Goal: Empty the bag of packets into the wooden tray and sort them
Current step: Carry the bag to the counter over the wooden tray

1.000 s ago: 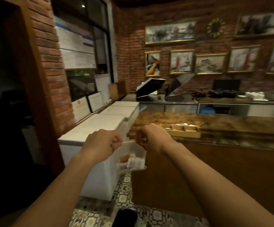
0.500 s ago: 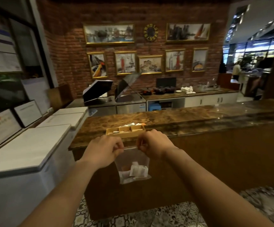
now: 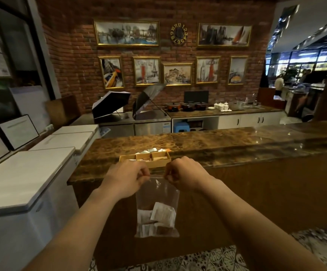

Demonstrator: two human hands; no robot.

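Note:
A clear plastic bag (image 3: 157, 194) hangs in front of me with several white packets (image 3: 161, 214) gathered at its bottom. My left hand (image 3: 125, 176) pinches the bag's top edge on the left and my right hand (image 3: 185, 174) pinches it on the right. Just beyond my hands a wooden tray (image 3: 159, 164) with three compartments sits near the front edge of the brown marble counter (image 3: 227, 143). Some packets lie in the tray and a few lie on the counter just behind it.
White chest freezers (image 3: 27, 173) stand to my left, close to the counter's end. Behind the counter are steel units with raised lids (image 3: 111, 103), pots (image 3: 186, 106) and white crockery (image 3: 220, 106). People (image 3: 279, 83) stand far off at the right.
My view has swung right and closer, from the freezers to face the counter and tray. Both hands have kept their hold on the bag's top, and the bag now hangs straight down.

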